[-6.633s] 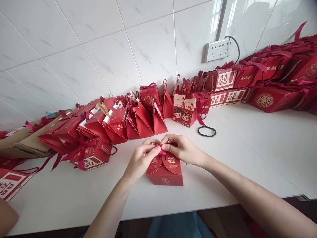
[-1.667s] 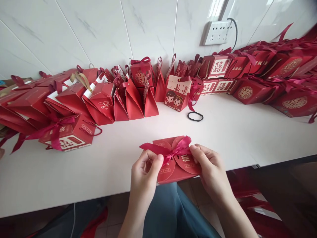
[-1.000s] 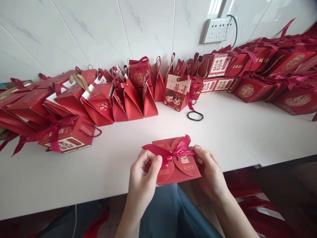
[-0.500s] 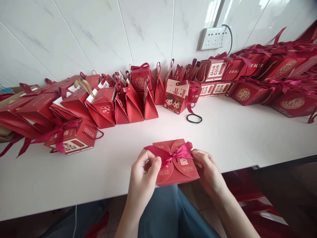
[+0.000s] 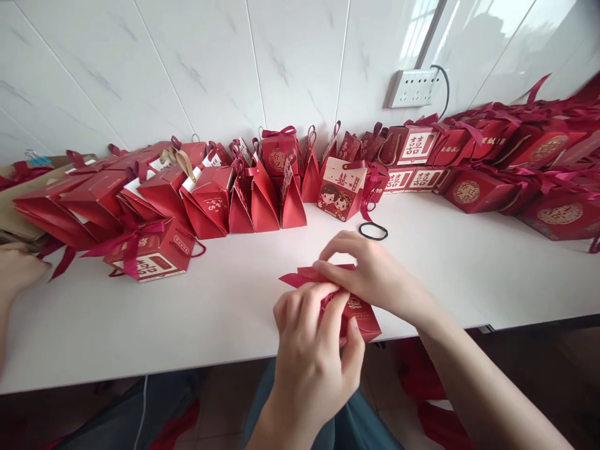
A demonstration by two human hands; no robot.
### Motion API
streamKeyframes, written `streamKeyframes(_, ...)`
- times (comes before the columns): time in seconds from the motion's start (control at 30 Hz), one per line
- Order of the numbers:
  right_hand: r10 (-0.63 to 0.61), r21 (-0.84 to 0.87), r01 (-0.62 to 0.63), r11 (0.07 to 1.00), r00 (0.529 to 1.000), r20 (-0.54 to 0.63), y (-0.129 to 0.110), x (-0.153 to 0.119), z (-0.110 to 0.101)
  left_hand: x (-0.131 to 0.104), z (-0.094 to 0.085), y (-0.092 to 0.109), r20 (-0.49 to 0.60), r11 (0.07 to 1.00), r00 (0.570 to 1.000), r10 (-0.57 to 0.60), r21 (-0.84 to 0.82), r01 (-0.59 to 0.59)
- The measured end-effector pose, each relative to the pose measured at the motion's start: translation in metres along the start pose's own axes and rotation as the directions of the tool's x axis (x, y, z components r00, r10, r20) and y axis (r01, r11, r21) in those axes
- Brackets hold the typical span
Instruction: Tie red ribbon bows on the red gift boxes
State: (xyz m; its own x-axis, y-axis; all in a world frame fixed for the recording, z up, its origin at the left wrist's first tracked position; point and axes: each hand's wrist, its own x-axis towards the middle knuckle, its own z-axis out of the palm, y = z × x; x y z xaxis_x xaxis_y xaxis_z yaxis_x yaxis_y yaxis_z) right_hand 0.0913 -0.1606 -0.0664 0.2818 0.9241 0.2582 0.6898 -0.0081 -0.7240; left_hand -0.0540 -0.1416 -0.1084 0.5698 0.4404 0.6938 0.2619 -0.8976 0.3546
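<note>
A small red gift box [image 5: 363, 312] with a dark red ribbon [image 5: 291, 280] sits at the near edge of the white table [image 5: 469, 262]. My left hand [image 5: 315, 347] covers the front of the box, with fingers curled on the ribbon knot. From the far side my right hand [image 5: 370, 275] reaches over the top, its fingertips pinching the ribbon at the box's middle. Most of the box and its bow are hidden under both hands.
Rows of red gift boxes and bags [image 5: 244, 187] line the tiled wall. One tipped box with a bow [image 5: 150, 256] lies at the left, a black hair tie [image 5: 373, 231] behind my hands. Another person's hand [image 5: 16, 269] shows at the left edge. A wall socket [image 5: 415, 87] is above.
Both hands have closed in over the top of the box from its sides, covering the bow that was spread out. The view has shifted slightly, and another person's hand has appeared at the left.
</note>
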Motion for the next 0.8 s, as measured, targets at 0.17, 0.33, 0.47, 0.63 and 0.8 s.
streamKeyframes(0.17,0.008,-0.11,0.027,0.994,0.951,0.31,-0.005,0.024,0.009,-0.011,0.01,0.0,-0.024,1.0,1.0,-0.004,0.011,0.004)
streamKeyframes(0.33,0.041,-0.116,0.006,0.993,0.915,0.402,-0.007,0.025,0.008,-0.014,0.012,-0.004,-0.065,1.0,0.998,0.007,-0.004,-0.007)
streamKeyframes(0.47,0.064,-0.097,-0.025,0.995,0.899,0.434,-0.007,0.026,0.006,-0.014,0.014,-0.004,-0.098,0.999,0.995,-0.008,-0.032,0.005)
streamKeyframes(0.63,0.017,-0.116,0.045,0.992,0.876,0.483,-0.007,0.031,0.006,-0.013,0.014,-0.003,-0.072,0.999,0.997,-0.023,-0.027,0.021)
streamKeyframes(0.8,-0.096,-0.008,0.115,0.993,0.864,0.493,-0.007,0.035,0.012,-0.014,0.013,-0.003,-0.029,1.0,0.999,-0.028,0.004,0.028)
